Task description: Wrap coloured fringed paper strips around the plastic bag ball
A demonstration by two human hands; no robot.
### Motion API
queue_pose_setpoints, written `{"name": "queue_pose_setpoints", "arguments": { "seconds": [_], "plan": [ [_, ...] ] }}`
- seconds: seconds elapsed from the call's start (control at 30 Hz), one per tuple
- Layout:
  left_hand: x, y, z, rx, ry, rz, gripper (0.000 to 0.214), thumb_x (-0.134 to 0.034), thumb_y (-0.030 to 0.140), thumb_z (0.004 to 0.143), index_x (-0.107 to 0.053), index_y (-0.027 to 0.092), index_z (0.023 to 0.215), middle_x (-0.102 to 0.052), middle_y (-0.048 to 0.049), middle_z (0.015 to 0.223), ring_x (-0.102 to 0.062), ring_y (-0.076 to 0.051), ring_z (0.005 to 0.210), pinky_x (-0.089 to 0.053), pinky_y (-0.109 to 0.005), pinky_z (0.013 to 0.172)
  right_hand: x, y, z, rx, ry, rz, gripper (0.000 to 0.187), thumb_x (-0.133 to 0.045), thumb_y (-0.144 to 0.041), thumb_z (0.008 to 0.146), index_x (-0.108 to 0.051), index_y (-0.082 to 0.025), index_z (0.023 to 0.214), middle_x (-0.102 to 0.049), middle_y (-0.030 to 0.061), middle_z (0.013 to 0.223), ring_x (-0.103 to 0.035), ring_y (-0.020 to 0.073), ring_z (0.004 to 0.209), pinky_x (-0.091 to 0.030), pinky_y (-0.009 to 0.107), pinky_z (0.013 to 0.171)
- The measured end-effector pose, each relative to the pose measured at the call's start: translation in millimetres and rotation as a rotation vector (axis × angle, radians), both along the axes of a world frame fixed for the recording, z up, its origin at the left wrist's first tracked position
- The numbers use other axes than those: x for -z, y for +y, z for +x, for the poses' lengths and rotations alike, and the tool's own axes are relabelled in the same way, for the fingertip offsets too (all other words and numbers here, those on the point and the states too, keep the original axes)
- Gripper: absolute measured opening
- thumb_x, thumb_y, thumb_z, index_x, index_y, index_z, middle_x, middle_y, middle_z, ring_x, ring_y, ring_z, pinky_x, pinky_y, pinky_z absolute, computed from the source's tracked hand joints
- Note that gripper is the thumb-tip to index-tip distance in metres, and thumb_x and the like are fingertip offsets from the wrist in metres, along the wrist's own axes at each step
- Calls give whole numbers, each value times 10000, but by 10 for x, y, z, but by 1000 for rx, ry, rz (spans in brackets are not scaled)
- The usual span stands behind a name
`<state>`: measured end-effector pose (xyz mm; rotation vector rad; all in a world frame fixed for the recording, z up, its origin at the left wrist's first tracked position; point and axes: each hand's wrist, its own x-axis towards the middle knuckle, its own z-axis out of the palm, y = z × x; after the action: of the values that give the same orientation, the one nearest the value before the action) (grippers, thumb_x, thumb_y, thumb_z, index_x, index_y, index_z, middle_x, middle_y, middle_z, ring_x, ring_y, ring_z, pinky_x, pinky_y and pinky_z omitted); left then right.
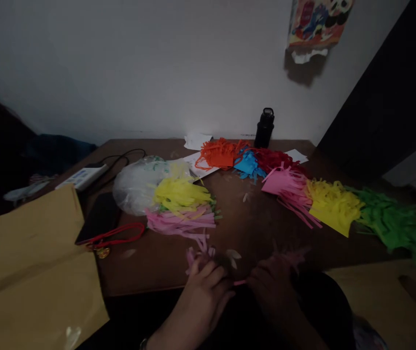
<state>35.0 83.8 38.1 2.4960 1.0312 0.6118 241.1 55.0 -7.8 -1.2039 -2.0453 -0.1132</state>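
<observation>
Both my hands meet at the table's near edge, in dim light. My left hand [206, 289] is closed, fingers curled round a piece of pink fringed paper [200, 255] whose strips stick up above the knuckles. My right hand [271, 284] is also closed, pinching more of the pink fringe [291, 255] and a thin pink strip [240, 282] that runs between the two hands. Just beyond them lies a stack of yellow [181, 193] and pink fringed paper [181, 222] on the brown table [244, 223].
A row of fringed papers runs along the right: orange [219, 153], blue [248, 164], red [277, 158], pink [288, 184], yellow [334, 204], green [393, 223]. A black bottle [264, 128] stands by the wall. Left: plastic bag [135, 184], dark phone [100, 216] with red lanyard [116, 236], brown envelopes [29, 262].
</observation>
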Motion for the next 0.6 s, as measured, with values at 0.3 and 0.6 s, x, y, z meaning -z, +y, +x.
{"name": "queue_pose_setpoints", "arguments": {
  "seconds": [0.3,0.6],
  "plan": [
    [-191,-234,32,-108,-549,-1103,187,-655,332,797,-719,157,798,-688,-20,726,-588,-134,668,-424,-232,640,-568,-142,-52,-185,-23,135,352,-365,-232,1017,-624,-222,778,-652,-52,665,-543,121,755,-167,401,1095],
    [205,-316,157,-271,-881,-1267,441,-868,467,511,-630,132,669,-632,-7,587,-508,-82,494,-331,-189,477,-447,-144,-68,-207,54,18,142,-538,-259,930,-656,-289,857,-663,-37,763,-616,139,694,-511,324,775]
  ]
}}
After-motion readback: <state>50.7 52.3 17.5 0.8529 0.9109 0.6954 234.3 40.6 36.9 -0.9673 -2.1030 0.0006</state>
